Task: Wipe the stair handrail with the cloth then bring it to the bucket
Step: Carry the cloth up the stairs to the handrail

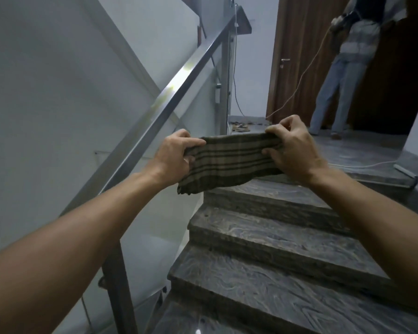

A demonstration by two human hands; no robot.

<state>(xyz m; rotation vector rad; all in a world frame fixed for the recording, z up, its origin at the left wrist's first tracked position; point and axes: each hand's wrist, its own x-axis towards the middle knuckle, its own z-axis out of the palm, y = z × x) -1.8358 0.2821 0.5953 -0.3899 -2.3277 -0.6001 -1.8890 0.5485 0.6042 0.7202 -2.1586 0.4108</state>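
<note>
A brown-green checked cloth is stretched between both hands above the stairs. My left hand grips its left end and my right hand grips its right end, fingers closed on the fabric. The steel handrail runs diagonally up from lower left to upper right, just left of my left hand, and the cloth is not touching it. No bucket shows in the head view.
Dark marble steps rise to a landing. A person stands there by a brown door, with a cord trailing across the floor. A glass panel and steel posts line the rail side.
</note>
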